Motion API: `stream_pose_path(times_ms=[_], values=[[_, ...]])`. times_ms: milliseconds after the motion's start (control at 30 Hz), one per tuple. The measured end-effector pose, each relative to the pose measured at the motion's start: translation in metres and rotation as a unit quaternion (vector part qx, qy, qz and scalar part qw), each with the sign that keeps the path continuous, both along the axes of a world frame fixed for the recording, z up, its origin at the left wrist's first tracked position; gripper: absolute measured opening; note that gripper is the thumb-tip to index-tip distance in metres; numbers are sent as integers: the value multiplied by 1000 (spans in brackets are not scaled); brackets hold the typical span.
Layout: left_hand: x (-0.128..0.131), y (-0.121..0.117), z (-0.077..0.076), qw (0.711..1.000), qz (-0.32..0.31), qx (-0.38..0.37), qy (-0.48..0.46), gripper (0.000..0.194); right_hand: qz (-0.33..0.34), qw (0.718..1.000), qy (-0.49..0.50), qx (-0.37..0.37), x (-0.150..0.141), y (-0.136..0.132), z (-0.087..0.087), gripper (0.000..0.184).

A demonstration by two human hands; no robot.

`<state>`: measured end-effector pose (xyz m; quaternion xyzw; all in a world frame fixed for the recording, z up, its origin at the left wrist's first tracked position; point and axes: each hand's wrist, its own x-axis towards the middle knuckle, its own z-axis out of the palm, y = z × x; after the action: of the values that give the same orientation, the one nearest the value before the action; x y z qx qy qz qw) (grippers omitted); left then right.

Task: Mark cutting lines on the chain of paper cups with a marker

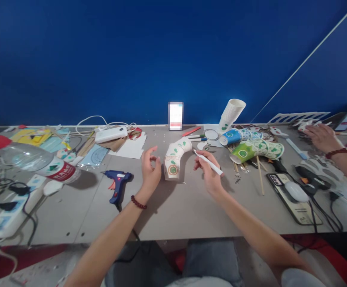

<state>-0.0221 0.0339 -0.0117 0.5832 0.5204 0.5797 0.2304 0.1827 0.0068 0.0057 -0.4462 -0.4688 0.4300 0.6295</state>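
In the middle of the table lies a curved piece made of joined white paper cups [173, 160], printed with green shapes and a brown ring. Just left of it, my left hand [151, 169] hovers with curved fingers apart, holding nothing. On the other side, my right hand [210, 173] grips a white marker pen [209, 162], its dark tip pointing toward the cups' upper end. Whether the tip touches them I cannot tell. A blue hot glue gun [118, 185] rests left of my left hand. More markers [197, 138] lie behind the cups.
Right of centre are a leaning cup stack [232, 113], blue cups [231, 136] and green cups [245, 152]. A phone [293, 203] lies near the front right. A large bottle [42, 161] and a power strip [16, 209] occupy the left. Another person's hand [322, 136] works at far right.
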Motion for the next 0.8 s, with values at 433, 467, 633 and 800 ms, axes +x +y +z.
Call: stream_pose_path(times_ms=[433, 467, 633, 800], values=[[9, -6, 9, 953, -38, -269, 133, 78, 49, 999, -5, -14, -7, -4, -4, 30], [10, -7, 11, 951, -37, -272, 143, 79, 55, 998, -7, -12, -8, -4, -5, 31], [9, -7, 9, 953, -38, -267, 137, 82, 69, 997, -34, -2, -10, -7, -5, 32], [10, -5, 2, 967, -58, -245, 40, 71, 62, 995, -73, 35, -7, -9, -2, 31]])
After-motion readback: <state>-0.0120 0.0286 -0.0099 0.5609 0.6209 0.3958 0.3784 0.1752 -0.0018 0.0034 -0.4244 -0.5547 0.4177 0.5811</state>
